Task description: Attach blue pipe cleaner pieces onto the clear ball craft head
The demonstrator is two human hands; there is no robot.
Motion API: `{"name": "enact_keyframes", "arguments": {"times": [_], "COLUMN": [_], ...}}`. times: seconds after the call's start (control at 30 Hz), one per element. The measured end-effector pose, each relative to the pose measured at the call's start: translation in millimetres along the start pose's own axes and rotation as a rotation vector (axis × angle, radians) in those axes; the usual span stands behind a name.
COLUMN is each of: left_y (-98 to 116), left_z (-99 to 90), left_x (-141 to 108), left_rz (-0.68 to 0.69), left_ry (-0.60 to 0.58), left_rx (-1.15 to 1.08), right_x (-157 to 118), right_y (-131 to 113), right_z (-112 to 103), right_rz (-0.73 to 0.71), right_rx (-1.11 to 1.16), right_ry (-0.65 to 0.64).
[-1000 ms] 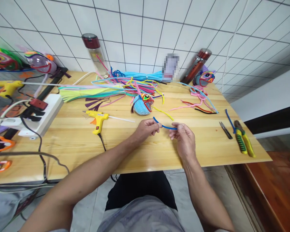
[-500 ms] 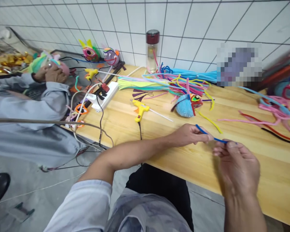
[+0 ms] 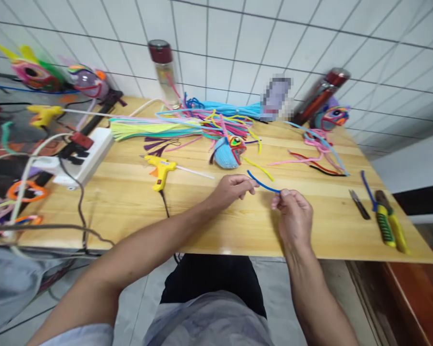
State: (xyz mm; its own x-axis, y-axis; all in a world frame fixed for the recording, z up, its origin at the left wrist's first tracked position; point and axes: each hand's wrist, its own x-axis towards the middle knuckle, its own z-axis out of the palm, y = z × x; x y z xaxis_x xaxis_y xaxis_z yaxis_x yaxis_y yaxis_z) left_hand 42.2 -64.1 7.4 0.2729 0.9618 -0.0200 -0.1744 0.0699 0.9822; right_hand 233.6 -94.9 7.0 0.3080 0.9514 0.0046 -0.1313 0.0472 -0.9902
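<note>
Between thumb and fingers of my right hand [image 3: 294,216] is one end of a short, slightly curved blue pipe cleaner [image 3: 262,184]. Its other end points up to the left, beside the fingertips of my left hand [image 3: 235,188]. The left fingers are bent and somewhat apart, with nothing gripped between them. Behind my hands a light-blue fish-like figure [image 3: 226,153] with a red mouth and a green-yellow eye lies on the wooden table [image 3: 332,211]. A yellow pipe cleaner [image 3: 260,169] lies beside it.
A yellow glue gun [image 3: 160,172] with its cord lies to the left, near a white power strip [image 3: 86,158]. Pipe cleaner bundles [image 3: 159,129] and a bottle [image 3: 165,72] stand behind. Pliers [image 3: 389,223] and a small dark tool [image 3: 360,205] lie right.
The view has swung to the right, showing the pliers and the table's right end. My left hand has let go of the blue pipe cleaner, which stays in my right hand.
</note>
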Motion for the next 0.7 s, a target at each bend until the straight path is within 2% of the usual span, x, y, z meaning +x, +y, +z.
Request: {"name": "enact_keyframes", "arguments": {"times": [0.13,0.4,0.63,0.7], "left_y": [-4.3,-6.8,-2.4,-2.7], "left_z": [1.4,3.0,6.4,5.9], "left_x": [0.1,-0.4,-1.6,-1.8], "left_rz": [-0.054,-0.035,-0.059,-0.073], "left_ry": [-0.096,-0.09,-0.106,-0.111], "left_rx": [0.001,-0.011,0.022,0.053], "right_x": [-0.7,-3.6,-3.0,-3.6], "right_y": [-2.5,-2.8,-5.3,-4.5], "right_z": [0.5,0.7,0.5,1.2], "right_rz": [0.028,0.069,0.055,0.043], "right_rx": [0.004,0.007,0.029,0.048], "right_ry": [-0.033,-0.123,-0.076,-0.103]}}
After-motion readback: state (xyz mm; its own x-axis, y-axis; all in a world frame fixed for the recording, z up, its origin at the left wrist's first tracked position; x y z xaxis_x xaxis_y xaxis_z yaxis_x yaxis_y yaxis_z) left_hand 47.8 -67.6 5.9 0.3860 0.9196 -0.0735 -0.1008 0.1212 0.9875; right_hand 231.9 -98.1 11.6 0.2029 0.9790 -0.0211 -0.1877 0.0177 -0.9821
